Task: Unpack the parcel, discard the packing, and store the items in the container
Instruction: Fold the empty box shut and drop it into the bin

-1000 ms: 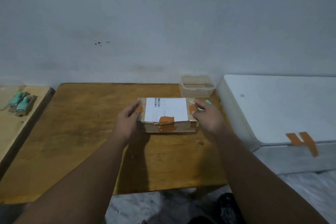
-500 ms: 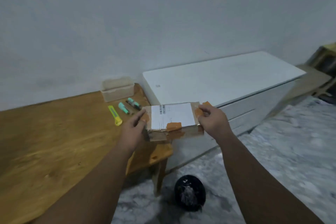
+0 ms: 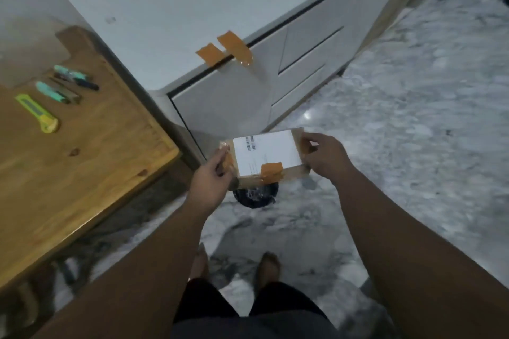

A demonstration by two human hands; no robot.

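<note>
A small brown cardboard parcel (image 3: 265,155) with a white shipping label and orange tape is held in the air between both hands. My left hand (image 3: 210,176) grips its left end and my right hand (image 3: 326,155) grips its right end. Directly under the parcel, on the floor, stands a black round bin (image 3: 254,195), mostly hidden by the box. On the wooden table (image 3: 82,162) at the left lie a yellow-green box cutter (image 3: 37,113) and several teal items (image 3: 52,92). The container's blurred pale corner (image 3: 33,47) shows at the table's far end.
A white cabinet (image 3: 220,16) with two strips of orange tape (image 3: 224,48) on its front edge stands beside the table. The floor (image 3: 413,132) is grey marbled. My bare feet (image 3: 267,264) show below, close to the table's corner.
The parcel has been lifted off the table and carried right and down, now over the black bin on the floor. The view has swung right and tilted down.
</note>
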